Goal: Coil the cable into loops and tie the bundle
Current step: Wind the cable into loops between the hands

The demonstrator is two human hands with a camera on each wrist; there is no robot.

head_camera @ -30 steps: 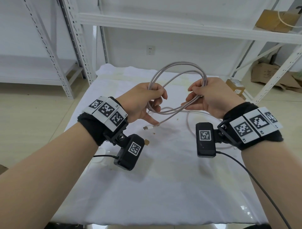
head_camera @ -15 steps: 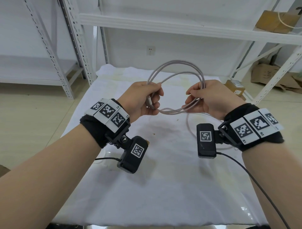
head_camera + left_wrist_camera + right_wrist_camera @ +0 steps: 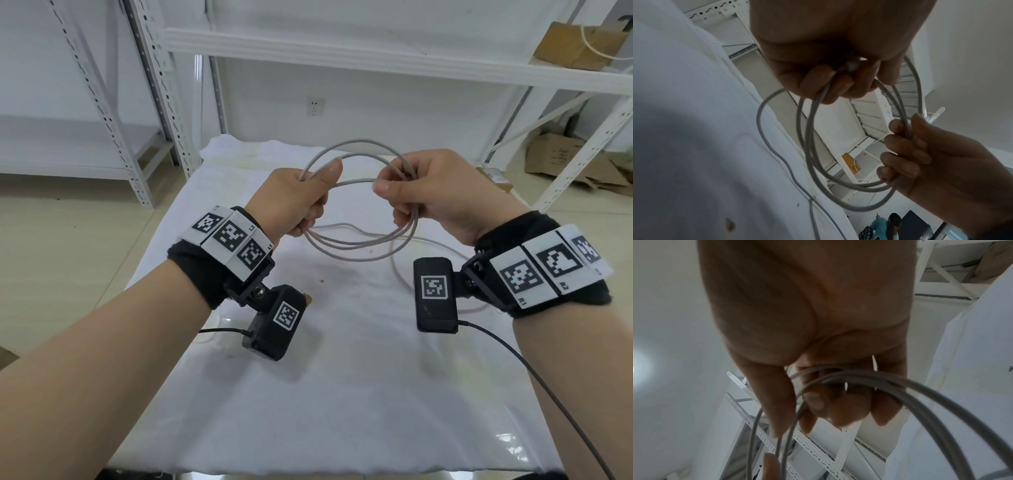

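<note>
Between my hands, left hand (image 3: 301, 195) and right hand (image 3: 442, 195) both grip the cable (image 3: 359, 245); loops should stay even.

Both forearms are showing bare, no sleeves. Left hand (image 3: 294, 198) and right hand (image 3: 442, 195) are each wearing a black fabric wrist wrap (image 3: 195, 270) carrying a band of three white tiles printed with black square codes; small labels reading L1, L2 and R1, R2. A black box camera (image 3: 274, 325) with its own code tag is hanging under each wrist on a bracket with one visible screw, trailing a thin black lead (image 3: 555, 401).
</note>
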